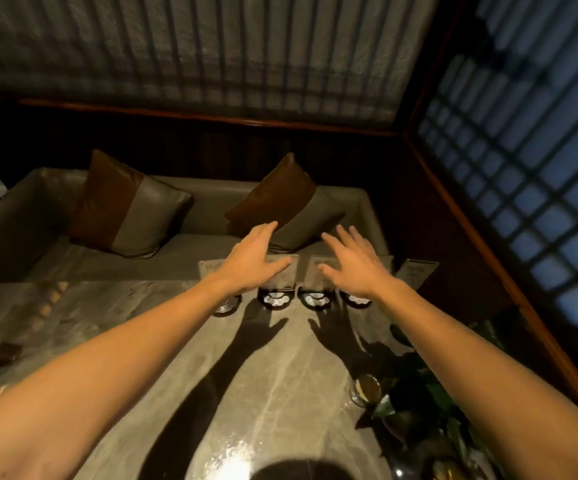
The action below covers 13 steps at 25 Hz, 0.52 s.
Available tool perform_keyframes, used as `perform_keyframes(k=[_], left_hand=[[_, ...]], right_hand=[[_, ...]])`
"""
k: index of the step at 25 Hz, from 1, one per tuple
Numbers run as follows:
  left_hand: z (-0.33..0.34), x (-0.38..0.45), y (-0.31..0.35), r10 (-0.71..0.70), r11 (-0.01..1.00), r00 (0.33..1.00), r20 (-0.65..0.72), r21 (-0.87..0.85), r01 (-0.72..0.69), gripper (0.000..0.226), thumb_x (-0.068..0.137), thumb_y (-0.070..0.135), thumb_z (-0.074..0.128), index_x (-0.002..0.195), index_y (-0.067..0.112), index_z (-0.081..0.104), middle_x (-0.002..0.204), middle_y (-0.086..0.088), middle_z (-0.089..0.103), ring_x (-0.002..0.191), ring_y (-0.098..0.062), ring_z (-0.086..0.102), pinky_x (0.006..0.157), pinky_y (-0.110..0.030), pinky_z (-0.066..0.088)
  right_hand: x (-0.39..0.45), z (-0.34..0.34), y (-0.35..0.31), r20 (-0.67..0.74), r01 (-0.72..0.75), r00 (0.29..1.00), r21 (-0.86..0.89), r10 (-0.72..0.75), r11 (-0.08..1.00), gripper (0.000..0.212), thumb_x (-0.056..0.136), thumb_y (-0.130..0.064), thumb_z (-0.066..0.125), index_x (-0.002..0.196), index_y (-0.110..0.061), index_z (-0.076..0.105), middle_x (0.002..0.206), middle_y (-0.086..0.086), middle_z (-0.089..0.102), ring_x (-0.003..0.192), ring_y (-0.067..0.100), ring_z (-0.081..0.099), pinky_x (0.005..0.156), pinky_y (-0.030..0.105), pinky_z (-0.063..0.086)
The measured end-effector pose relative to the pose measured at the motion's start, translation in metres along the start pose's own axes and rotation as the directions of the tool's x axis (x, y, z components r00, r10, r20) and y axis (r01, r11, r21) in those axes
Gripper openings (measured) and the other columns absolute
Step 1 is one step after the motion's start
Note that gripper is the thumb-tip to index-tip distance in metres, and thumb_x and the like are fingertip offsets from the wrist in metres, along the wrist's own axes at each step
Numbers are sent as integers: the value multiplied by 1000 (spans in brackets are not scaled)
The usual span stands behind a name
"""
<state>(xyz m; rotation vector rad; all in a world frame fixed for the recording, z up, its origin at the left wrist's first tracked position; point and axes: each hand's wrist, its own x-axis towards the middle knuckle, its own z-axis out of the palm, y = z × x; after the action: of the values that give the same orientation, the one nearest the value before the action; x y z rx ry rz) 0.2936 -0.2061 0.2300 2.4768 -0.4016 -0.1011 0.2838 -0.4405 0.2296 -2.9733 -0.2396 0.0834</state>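
Both my arms stretch forward over a grey marble table (246,375). My left hand (256,258) hovers with straight, spread fingers above a row of upright clear card stands (285,275) at the table's far edge. My right hand (353,261) is likewise spread open above the stands further right (318,271). Neither hand holds anything. Round dark bases with silver tops (275,299) sit under the stands. Both hands cast shadows on the table below them.
A grey bench sofa (20,216) stands behind the table with two brown-and-grey cushions (124,206) (280,195). A glass (365,389) and dark leafy plant (419,403) sit at the table's right. A dark packet (1,355) lies at left. A lattice window (530,174) fills the right wall.
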Motion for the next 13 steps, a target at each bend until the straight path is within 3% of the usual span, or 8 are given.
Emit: perform_keyframes(k=[5, 9, 13], left_hand=[[43, 26, 63, 82, 995, 994, 66, 58, -85, 88, 93, 51, 64, 161, 19, 17, 167, -8, 23, 153, -25, 25, 122, -44, 27], [91, 71, 95, 55, 997, 993, 104, 39, -60, 90, 91, 47, 68, 160, 18, 19, 165, -8, 27, 150, -26, 30, 120, -47, 31], [143, 124, 114, 49, 996, 987, 151, 71, -60, 82, 88, 38, 73, 155, 16, 32, 159, -6, 38, 144, -24, 40, 118, -41, 35]], right_hand=[[-12, -21, 104, -34, -117, 992, 15, 118, 993, 81, 97, -52, 51, 160, -26, 7, 168, 11, -1, 153, 32, -9, 121, 53, 5], [2, -13, 183, 36, -166, 986, 16, 166, 986, 83, 96, -44, 55, 159, -24, 5, 167, 15, 1, 153, 36, -7, 121, 55, 6], [23, 7, 246, 119, -154, 981, 4, 152, 988, 77, 97, -31, 54, 159, -22, 9, 166, 16, 12, 153, 40, 0, 121, 58, 12]])
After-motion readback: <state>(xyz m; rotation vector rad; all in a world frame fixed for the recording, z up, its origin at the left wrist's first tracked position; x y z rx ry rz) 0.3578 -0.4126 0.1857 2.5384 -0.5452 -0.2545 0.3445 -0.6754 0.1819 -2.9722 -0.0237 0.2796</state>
